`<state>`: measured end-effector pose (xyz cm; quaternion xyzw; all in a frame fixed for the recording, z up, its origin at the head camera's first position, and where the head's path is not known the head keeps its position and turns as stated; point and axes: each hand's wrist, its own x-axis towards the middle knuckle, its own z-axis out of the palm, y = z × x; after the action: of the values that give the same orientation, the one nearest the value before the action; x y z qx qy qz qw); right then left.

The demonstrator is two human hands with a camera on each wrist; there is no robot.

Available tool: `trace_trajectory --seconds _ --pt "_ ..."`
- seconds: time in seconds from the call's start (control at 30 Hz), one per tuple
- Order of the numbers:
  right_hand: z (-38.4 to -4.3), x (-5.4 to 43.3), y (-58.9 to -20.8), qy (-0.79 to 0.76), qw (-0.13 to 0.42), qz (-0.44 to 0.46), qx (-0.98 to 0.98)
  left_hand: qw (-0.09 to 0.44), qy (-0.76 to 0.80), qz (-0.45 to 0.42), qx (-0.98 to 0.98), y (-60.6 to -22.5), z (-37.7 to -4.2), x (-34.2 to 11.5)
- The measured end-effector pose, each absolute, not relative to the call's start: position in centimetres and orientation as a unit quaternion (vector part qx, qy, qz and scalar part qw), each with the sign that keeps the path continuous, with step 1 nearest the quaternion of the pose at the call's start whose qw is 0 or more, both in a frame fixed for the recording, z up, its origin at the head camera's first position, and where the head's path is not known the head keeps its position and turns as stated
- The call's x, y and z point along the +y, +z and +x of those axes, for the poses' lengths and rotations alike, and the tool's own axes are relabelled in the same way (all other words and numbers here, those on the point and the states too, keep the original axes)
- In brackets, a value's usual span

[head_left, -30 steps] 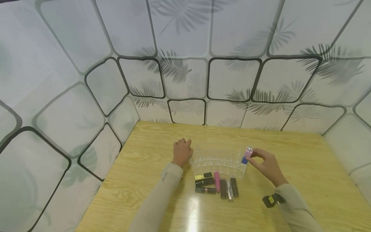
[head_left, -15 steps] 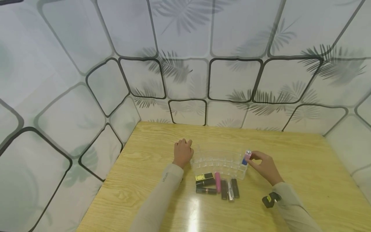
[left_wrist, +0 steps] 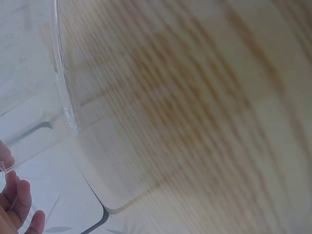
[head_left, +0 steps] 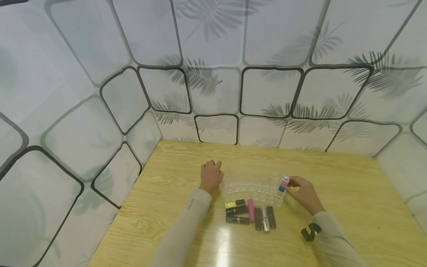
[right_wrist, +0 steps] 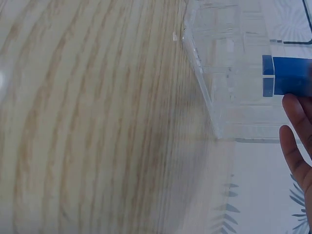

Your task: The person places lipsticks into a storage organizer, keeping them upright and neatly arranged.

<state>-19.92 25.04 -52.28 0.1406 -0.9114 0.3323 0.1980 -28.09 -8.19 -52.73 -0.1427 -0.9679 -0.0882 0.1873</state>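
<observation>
A clear plastic lipstick organizer [head_left: 251,183] with rows of compartments stands on the table. At its left end my left hand [head_left: 211,177] grips the edge; in the left wrist view, the thumb and fingers [left_wrist: 22,200] lie on either side of the clear wall. My right hand [head_left: 304,194] pinches a pink-and-blue lipstick [head_left: 285,181] by its upper part at the organizer's right end. In the right wrist view the blue lower end [right_wrist: 287,75] of the lipstick sits in a back compartment, its upper part cut off by the frame.
In front of the organizer lie several lipsticks: a yellow-and-black one [head_left: 235,203], black ones [head_left: 237,220], a pink one [head_left: 251,210] and a silver one [head_left: 265,219]. The wooden table [head_left: 160,207] meets a patterned wall covering [head_left: 213,92] at the back and sides.
My right hand has lowered the pink-and-blue lipstick into the organizer's right end, so less of its blue part shows in the head view. My left hand keeps its place.
</observation>
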Motion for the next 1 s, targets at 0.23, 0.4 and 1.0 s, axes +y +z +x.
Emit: trace_trajectory --seconds 0.23,0.4,1.0 --pt "-19.97 24.83 -52.42 0.332 0.226 0.155 -0.902 0.176 -0.089 -0.138 -0.971 -52.58 -28.1 -8.15" --pt "-19.86 24.6 -52.36 0.337 0.234 0.166 -0.897 0.175 -0.087 -0.137 -0.971 -52.54 -28.13 -8.11" --pt "-19.72 24.44 -53.01 0.334 0.228 0.16 -0.901 0.188 -0.087 -0.133 -0.969 -52.51 -27.99 -7.99"
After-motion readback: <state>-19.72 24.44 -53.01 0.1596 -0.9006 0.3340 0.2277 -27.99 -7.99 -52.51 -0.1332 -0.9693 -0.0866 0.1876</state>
